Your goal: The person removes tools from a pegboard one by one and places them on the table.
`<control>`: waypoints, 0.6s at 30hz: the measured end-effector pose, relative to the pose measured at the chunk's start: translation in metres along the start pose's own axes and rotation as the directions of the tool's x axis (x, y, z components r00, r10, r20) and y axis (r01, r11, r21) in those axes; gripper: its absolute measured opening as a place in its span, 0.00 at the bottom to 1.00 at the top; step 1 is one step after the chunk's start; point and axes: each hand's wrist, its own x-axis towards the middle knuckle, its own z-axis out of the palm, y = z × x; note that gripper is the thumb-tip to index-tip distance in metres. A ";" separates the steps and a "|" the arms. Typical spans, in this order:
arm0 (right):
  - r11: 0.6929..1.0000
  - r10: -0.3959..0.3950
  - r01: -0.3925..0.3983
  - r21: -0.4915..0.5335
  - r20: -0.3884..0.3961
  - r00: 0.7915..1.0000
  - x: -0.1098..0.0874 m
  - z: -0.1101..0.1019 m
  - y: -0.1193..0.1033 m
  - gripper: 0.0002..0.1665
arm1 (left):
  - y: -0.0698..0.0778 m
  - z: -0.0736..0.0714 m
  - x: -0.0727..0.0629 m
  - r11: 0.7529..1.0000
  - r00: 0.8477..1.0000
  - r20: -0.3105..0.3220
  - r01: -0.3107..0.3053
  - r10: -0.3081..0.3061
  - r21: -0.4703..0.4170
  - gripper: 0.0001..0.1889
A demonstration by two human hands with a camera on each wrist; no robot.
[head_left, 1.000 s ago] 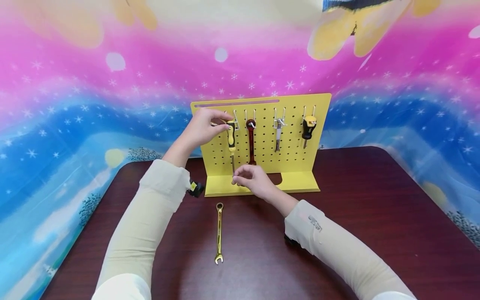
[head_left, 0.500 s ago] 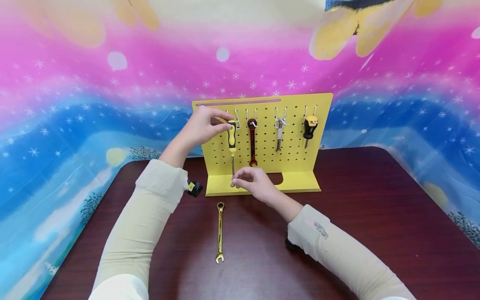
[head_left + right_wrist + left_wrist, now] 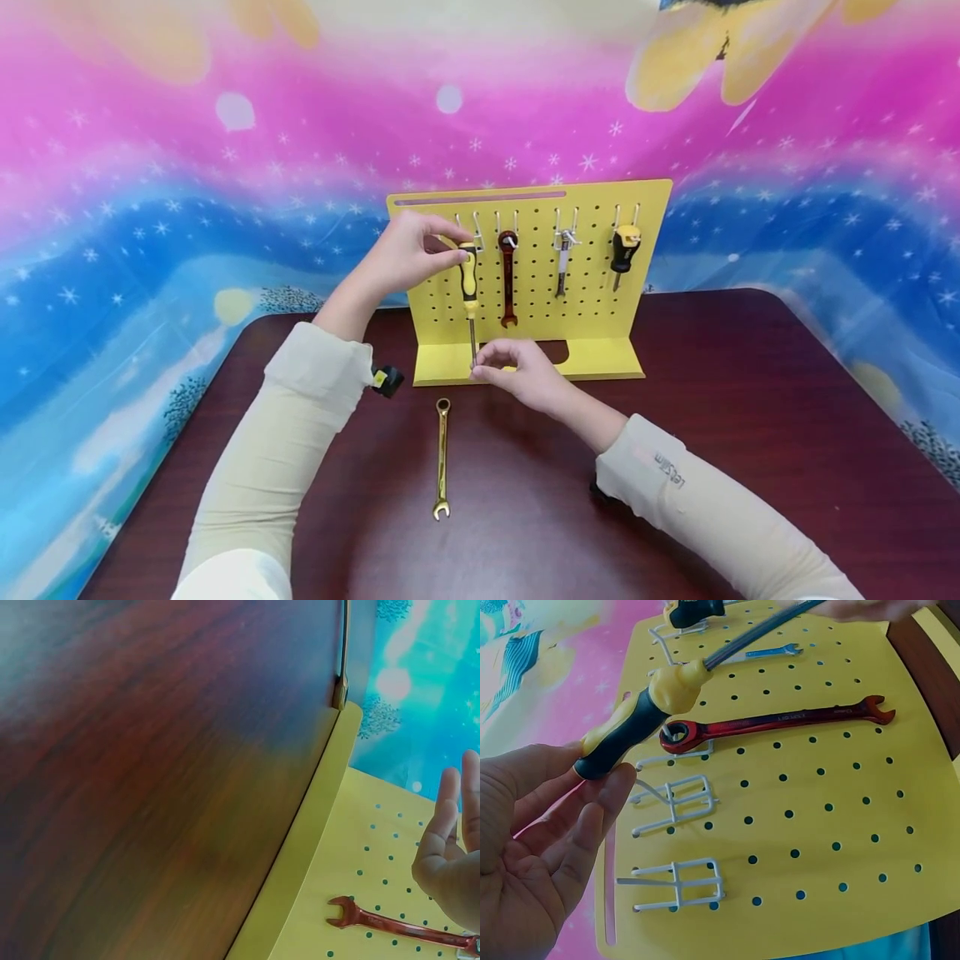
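Note:
Between thumb and fingertips, my left hand (image 3: 411, 257) pinches the top of a black-and-yellow screwdriver (image 3: 469, 279), held handle up in front of the yellow pegboard (image 3: 600, 321). Lower down, my right hand (image 3: 525, 375) pinches the thin metal shaft near its tip. The left wrist view shows the left fingers (image 3: 615, 791) at the handle's butt end, with white wire hooks (image 3: 679, 885) on the board behind. A red combination wrench (image 3: 508, 283) hangs just right of the screwdriver. Part of a hand (image 3: 450, 862) shows at the edge of the right wrist view; the screwdriver is out of sight there.
On the dark wooden table (image 3: 540, 508), a gold combination wrench (image 3: 442, 462) lies in front of the pegboard. A small silver wrench (image 3: 562, 267) and a stubby black-and-yellow screwdriver (image 3: 625, 247) hang farther right. A patterned cloth (image 3: 187, 242) surrounds the table.
Both hands have come slightly down and right with the screwdriver, its tip now leaning a little rightward. The red wrench's lower end, earlier partly covered by the right hand, is now visible.

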 end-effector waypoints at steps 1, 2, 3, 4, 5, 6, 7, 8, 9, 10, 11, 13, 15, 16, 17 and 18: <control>1.000 -0.001 0.001 -0.008 0.005 1.000 -0.002 0.000 -0.001 0.04 | 0.000 0.001 -0.001 1.000 1.000 0.004 0.002 -0.002 -0.001 0.15; 1.000 -0.003 0.004 -0.011 0.013 1.000 -0.003 0.000 -0.001 0.04 | 0.000 0.002 -0.001 1.000 1.000 0.008 0.005 -0.005 0.005 0.15; 1.000 -0.003 0.003 -0.007 0.023 1.000 -0.005 0.000 -0.002 0.03 | -0.001 0.002 -0.002 1.000 1.000 0.011 0.006 -0.006 0.010 0.15; 1.000 -0.003 0.003 -0.002 0.033 0.999 -0.006 0.000 -0.002 0.03 | -0.001 0.003 -0.003 1.000 1.000 0.013 0.007 -0.007 0.013 0.15; 1.000 -0.005 0.004 0.003 0.045 0.999 -0.008 0.000 -0.002 0.03 | -0.001 0.004 -0.003 1.000 1.000 0.016 0.007 -0.007 0.017 0.14; 1.000 -0.005 0.005 0.007 0.054 0.999 -0.009 0.001 -0.002 0.03 | -0.002 0.005 -0.004 1.000 1.000 0.019 0.005 -0.006 0.020 0.14; 1.000 -0.003 0.002 0.014 0.063 0.998 -0.010 0.001 -0.002 0.03 | -0.002 0.006 -0.005 1.000 1.000 0.023 0.003 -0.003 0.022 0.14; 1.000 -0.004 0.003 0.014 0.069 0.998 -0.011 0.001 -0.002 0.02 | -0.003 0.007 -0.005 1.000 1.000 0.026 0.002 -0.002 0.025 0.14; 1.000 -0.005 0.004 0.015 0.075 0.997 -0.012 0.002 -0.002 0.02 | -0.003 0.008 -0.006 1.000 1.000 0.031 0.000 -0.001 0.023 0.14; 1.000 -0.009 0.008 0.010 0.080 0.997 -0.014 0.002 -0.001 0.02 | -0.003 0.009 -0.007 1.000 0.999 0.035 0.001 -0.002 0.022 0.15; 1.000 -0.011 0.011 0.006 0.085 0.996 -0.015 0.003 -0.001 0.03 | -0.004 0.010 -0.007 1.000 0.999 0.039 0.001 -0.002 0.022 0.15; 1.000 -0.019 0.020 -0.011 0.091 0.996 -0.017 0.003 -0.001 0.02 | -0.005 0.012 -0.008 1.000 0.999 0.047 0.007 -0.008 0.017 0.14; 0.999 -0.024 0.027 -0.025 0.099 0.995 -0.019 0.004 -0.001 0.02 | -0.007 0.015 -0.009 1.000 0.998 0.054 0.011 -0.012 0.017 0.14; 0.999 -0.026 0.029 -0.032 0.103 0.994 -0.021 0.004 -0.001 0.03 | -0.007 0.016 -0.009 1.000 0.998 0.059 0.013 -0.014 0.017 0.14; 0.999 -0.025 0.029 -0.037 0.106 0.994 -0.022 0.004 -0.001 0.03 | -0.008 0.017 -0.010 1.000 0.998 0.064 0.013 -0.014 0.017 0.14; 0.999 -0.024 0.029 -0.040 0.111 0.994 -0.024 0.005 -0.001 0.03 | -0.009 0.018 -0.010 1.000 0.997 0.070 0.013 -0.014 0.017 0.14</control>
